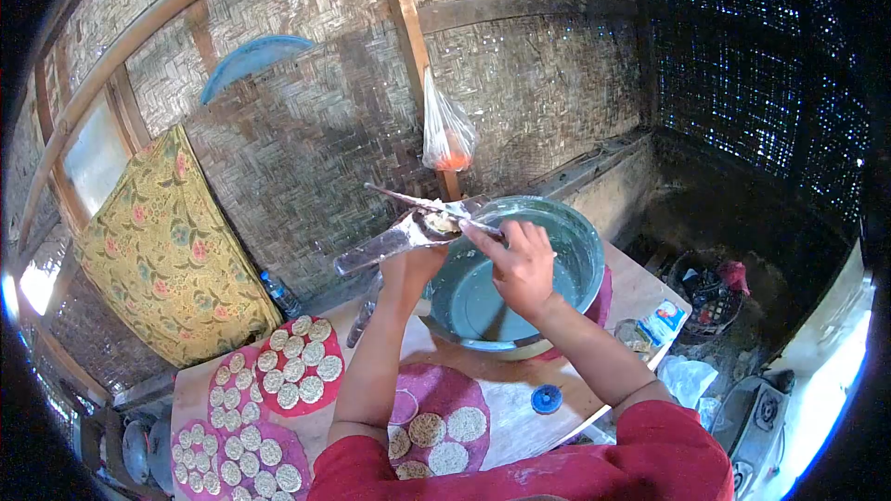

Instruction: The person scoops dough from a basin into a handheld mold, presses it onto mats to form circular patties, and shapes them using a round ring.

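Note:
My left hand [418, 263] is raised at the left rim of a big blue-green basin [575, 301], gripping a clear plastic bag [376, 246] from below, its fingers mostly hidden by the plastic. Pale, sticky dough [441, 223] shows at the bag's upper end. Closed around the near end of a long, thin, knife-like tool [399, 195] is my right hand [524, 269], over the basin. The tool lies across the dough and points left. Just below the basin, a purple round mat [441, 380] carries several flat speckled discs and a pale ring [404, 406].
More speckled discs lie on a red mat [320, 394] and pink mats [292, 450] at the table's left. A blue lid [547, 398] sits near the front edge, a blue-white packet [661, 320] at the right. A plastic bag [450, 134] hangs from the post behind.

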`<action>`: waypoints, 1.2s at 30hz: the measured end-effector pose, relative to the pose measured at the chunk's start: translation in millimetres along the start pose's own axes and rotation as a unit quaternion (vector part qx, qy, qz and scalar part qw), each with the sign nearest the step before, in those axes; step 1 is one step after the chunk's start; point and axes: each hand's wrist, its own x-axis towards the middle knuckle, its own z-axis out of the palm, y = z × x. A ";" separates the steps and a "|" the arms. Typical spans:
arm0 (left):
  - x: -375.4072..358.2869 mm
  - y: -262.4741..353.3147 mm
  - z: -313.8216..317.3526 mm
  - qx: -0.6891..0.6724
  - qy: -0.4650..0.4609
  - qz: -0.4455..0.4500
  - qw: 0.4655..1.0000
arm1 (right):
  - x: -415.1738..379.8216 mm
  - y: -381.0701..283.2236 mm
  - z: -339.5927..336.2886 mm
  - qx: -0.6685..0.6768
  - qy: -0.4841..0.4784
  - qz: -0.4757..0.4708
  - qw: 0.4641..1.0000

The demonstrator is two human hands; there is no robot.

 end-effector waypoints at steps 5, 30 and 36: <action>-0.6 3.2 -7.1 0.013 -0.024 -0.027 0.999 | -5.1 -1.6 18.9 0.442 -0.077 0.294 0.844; -14.5 -42.2 -13.3 0.077 0.024 -0.031 0.996 | -43.1 -14.5 13.2 0.401 -0.232 0.281 0.841; -28.2 -87.6 -2.5 0.066 0.026 -0.009 0.997 | -35.7 4.4 -25.1 0.530 -0.332 0.375 0.684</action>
